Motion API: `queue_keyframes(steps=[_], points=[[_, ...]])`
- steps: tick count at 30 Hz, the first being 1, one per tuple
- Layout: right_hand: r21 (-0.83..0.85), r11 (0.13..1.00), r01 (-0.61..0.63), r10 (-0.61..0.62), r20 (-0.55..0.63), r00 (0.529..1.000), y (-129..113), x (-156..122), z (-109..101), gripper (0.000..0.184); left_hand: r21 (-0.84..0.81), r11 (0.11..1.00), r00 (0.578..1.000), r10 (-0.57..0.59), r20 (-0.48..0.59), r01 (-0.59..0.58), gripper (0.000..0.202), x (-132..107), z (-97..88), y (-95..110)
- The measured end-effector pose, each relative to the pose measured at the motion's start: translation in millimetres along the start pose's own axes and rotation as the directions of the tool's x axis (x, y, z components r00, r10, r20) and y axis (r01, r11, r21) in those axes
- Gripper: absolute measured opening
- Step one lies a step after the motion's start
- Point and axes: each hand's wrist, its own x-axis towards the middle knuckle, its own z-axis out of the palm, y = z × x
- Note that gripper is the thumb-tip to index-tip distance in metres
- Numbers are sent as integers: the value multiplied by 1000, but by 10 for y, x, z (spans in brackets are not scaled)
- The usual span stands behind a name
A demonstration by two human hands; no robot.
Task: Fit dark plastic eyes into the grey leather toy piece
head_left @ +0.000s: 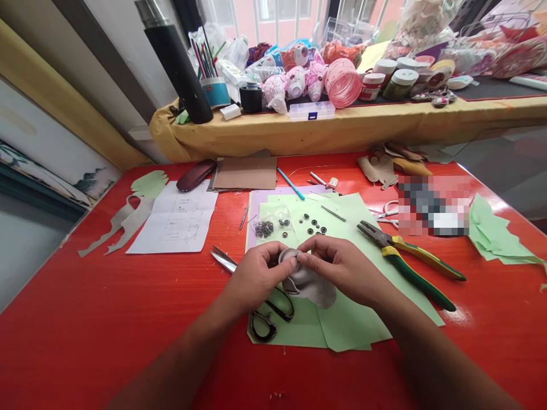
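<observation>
hands pinched shut, left hand (256, 273) and right hand (337, 265) gripping grey felt piece (310, 285); best keep it taut, close over green paper (354, 324).

My left hand (258, 273) and right hand (337, 265) meet over the paper sheets (350, 324), pinching a fabric piece (310, 285) between them. Scissors (256, 302) lie under my left hand, pliers (410, 262) to the right, snap buttons (314, 225) just behind my hands.
</observation>
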Motion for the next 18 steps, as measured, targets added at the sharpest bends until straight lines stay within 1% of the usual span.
queue_keyframes(steps=[4,8,13,18], points=[[-32,999,-16,16,-23,1000,23,7,2,29,13,1000,999,-19,-29,19,30,14,13,1],[-54,998,-37,36,-24,999,34,14,2,27,11,999,998,-49,-26,49,30,24,4,2],[17,998,-67,66,13,998,68,44,13,24,10,998,997,-66,-26,66,28,37,-5,-15],[103,989,-103,102,20,995,109,78,50,25,-4,998,997,-71,-31,71,29,56,-1,-33]])
